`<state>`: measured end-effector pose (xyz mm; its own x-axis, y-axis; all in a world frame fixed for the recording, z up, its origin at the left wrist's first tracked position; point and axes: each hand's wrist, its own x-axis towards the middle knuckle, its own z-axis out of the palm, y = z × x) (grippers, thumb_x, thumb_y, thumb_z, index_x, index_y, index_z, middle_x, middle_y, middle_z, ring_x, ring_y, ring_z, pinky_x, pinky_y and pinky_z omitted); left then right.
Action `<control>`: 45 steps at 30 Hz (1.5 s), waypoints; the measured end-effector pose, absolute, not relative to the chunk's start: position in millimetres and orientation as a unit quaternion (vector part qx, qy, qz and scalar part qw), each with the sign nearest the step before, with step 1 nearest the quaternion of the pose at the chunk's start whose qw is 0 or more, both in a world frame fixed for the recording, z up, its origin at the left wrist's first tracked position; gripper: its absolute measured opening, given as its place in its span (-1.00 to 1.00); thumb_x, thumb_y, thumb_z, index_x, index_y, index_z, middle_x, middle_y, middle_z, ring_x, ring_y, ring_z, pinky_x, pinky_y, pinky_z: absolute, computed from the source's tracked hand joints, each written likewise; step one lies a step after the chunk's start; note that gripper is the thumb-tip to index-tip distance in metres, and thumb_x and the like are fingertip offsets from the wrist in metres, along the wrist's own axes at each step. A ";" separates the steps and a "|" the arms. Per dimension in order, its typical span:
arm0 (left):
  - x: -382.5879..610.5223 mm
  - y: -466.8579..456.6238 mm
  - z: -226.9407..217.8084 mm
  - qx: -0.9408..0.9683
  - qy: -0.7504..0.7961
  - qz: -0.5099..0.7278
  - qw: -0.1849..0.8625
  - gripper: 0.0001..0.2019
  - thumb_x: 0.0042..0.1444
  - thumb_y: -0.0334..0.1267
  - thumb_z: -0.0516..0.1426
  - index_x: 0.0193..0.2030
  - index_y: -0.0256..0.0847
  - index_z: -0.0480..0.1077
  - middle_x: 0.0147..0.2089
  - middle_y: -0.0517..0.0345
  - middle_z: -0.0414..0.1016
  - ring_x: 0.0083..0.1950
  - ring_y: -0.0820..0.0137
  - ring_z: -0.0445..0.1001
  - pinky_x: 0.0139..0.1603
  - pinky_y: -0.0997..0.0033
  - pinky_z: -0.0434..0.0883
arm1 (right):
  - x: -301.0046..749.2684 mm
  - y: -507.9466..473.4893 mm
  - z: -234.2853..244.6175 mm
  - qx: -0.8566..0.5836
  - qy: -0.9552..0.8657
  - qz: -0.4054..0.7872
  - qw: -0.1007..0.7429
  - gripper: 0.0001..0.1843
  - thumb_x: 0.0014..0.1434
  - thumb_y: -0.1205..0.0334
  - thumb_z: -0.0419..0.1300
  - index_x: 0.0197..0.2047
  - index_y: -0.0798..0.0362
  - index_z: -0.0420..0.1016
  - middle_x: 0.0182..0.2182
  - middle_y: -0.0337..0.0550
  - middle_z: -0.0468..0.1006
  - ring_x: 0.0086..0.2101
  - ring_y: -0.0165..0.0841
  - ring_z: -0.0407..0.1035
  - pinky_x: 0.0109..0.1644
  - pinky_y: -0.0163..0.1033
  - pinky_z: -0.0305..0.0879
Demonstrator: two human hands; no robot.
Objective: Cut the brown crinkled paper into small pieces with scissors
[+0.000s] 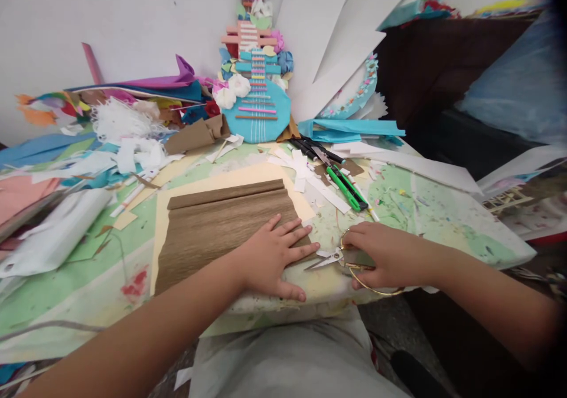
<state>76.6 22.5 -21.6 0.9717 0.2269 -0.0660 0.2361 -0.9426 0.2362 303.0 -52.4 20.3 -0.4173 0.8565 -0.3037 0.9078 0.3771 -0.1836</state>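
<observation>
My left hand [277, 253] lies flat with fingers spread on the right part of a brown crepe paper sheet [217, 227]. The sheet has a folded strip along its far edge and rests on a cream paper sheet [162, 224]. At the table's front edge, my right hand [383, 253] grips a pair of scissors [339, 256] with gold-coloured handles. Their blades are parted and point left, close to the left hand's fingertips and the brown sheet's right edge. Beyond the right hand lies a green box cutter [348, 186].
Paper guitar-shaped decorations [257, 111] stand against the wall. Black pens [305, 149] and white paper scraps [301, 173] lie near the cutter. Shredded white paper [126, 120] and a white plastic roll [57, 230] are at left; a folded blue paper [354, 129] is at back right.
</observation>
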 end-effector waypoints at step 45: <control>76.7 22.7 -24.0 0.985 0.125 -0.007 0.122 -0.22 -0.17 0.29 -0.13 0.18 -0.06 -0.05 0.26 0.01 -0.14 0.25 0.11 -0.21 0.13 -0.02 -0.36 | 296.1 -41.3 15.0 0.514 0.840 -0.138 0.106 -0.47 -0.23 -0.23 0.11 -0.33 0.05 0.35 -0.42 -0.12 0.43 -0.41 -0.27 0.29 -0.46 -0.30 0.00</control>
